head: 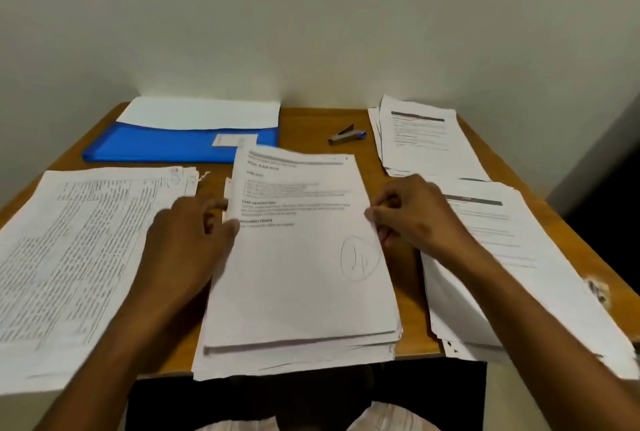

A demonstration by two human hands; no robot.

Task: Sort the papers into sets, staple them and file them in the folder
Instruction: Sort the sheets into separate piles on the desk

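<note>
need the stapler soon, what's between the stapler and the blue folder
Only bare wooden table lies between the stapler and the blue folder, as the head view shows. The middle stack's top edge sits just nearer, not between them.

Single head cam, looks fwd and down, close over the table [313, 126].

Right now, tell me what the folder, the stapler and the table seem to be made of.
Blue folder: probably plastic, from its smooth, even, faintly glossy cover.
Stapler: seemingly grey metal with a blue, likely plastic, end; too small to confirm.
Table: wood or wood-look laminate, with a smooth orange-brown top; grain not discernible.
</note>
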